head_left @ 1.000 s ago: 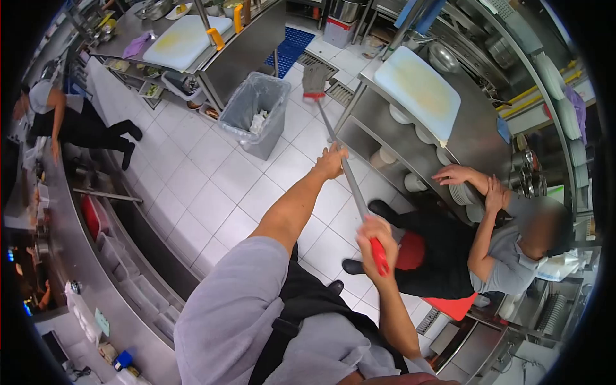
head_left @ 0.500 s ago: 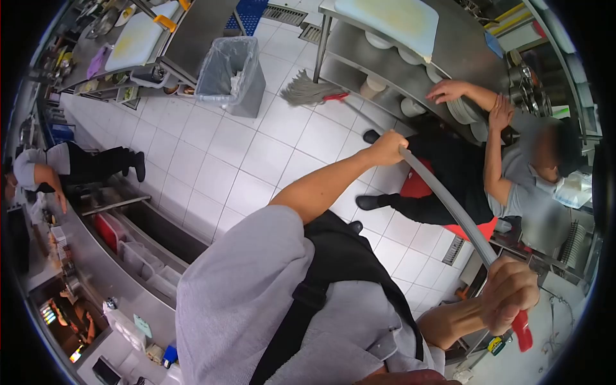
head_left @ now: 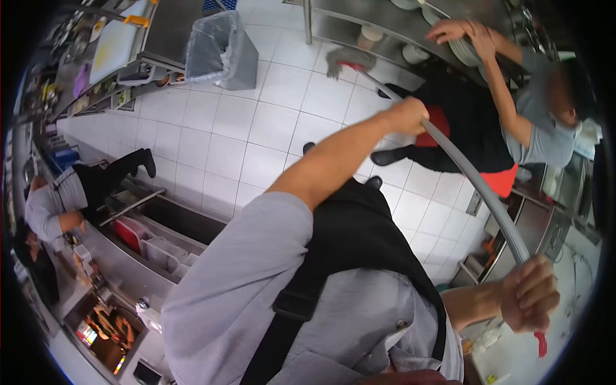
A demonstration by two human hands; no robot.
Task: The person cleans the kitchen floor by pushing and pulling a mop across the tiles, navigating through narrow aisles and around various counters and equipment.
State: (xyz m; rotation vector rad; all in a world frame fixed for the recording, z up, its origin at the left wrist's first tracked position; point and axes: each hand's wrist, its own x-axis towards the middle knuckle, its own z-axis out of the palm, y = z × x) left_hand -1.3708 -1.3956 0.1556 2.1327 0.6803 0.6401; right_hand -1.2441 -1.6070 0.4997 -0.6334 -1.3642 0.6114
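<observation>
My left hand is closed around the middle of the grey mop handle. At the lower right, my right hand grips the handle near its top end, where a red tip sticks out below the fist. The handle slants away to the grey stringy mop head with its red clamp, which rests on the white tiled floor by the steel shelving. A co-worker in a grey shirt and black apron stands close beside the handle, one hand on the other forearm.
A grey lined bin stands at the upper left, beside a steel table with a cutting board. Steel shelves hold dishes at the top. Another person leans at the counter on the left.
The mop head has moved away and to the right across the tiles, both my hands still on the handle. The co-worker's hand has slid toward the other wrist. The view has shifted.
</observation>
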